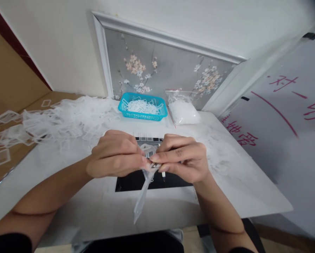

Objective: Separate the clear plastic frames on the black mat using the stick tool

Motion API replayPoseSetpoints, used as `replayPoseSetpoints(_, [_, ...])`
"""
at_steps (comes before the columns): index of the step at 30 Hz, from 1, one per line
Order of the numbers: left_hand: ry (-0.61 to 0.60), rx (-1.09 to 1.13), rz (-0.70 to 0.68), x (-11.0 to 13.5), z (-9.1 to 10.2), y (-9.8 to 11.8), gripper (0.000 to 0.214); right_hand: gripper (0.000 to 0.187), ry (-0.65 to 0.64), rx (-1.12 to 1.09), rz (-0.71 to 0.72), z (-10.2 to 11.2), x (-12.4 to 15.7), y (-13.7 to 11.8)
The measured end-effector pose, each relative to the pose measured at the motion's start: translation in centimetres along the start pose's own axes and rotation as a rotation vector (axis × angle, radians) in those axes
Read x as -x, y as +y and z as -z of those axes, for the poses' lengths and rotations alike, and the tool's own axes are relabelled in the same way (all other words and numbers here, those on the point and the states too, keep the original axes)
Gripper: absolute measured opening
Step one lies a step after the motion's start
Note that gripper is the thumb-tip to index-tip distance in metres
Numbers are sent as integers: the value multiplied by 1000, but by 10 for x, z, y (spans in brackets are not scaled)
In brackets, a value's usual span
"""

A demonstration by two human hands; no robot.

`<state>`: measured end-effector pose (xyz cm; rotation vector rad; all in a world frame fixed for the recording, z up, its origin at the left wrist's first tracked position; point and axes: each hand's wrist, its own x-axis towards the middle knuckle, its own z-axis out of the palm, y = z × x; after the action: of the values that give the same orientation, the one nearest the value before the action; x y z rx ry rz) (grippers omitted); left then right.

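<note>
Over the middle of the table, my left hand (117,154) and my right hand (184,156) meet fingertip to fingertip. Between them is a piece of clear plastic film (145,191), bunched at the top, with a narrow tail hanging below. Both hands are closed in a pinch on it. A small light piece with dark marks shows at my right fingertips; its kind cannot be made out. Beneath the hands lies a black mat (128,182). A white pen (163,175) with a dark tip is partly hidden behind my right hand.
A blue basket (144,117) holding many small white pieces stands at the back, beside a clear zip bag (184,110) of white contents. Translucent rectangular frames (75,116) are heaped at the left; more translucent pieces (223,151) lie right. A whiteboard (278,140) borders the table (99,211).
</note>
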<state>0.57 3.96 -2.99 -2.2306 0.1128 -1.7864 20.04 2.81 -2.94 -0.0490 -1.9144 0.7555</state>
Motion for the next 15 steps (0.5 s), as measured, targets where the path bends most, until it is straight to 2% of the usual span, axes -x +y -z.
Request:
replayPoseSetpoints(5, [22, -11, 44, 2, -2, 3, 25, 25, 2, 27, -5, 1, 1, -1])
replayPoseSetpoints(9, [-25, -23, 89, 2, -1, 6, 22, 24, -2, 43, -18, 3, 1, -1])
replayPoseSetpoints(15, [-34, -41, 95, 2, 1, 4, 16, 28, 36, -11, -67, 5, 3, 1])
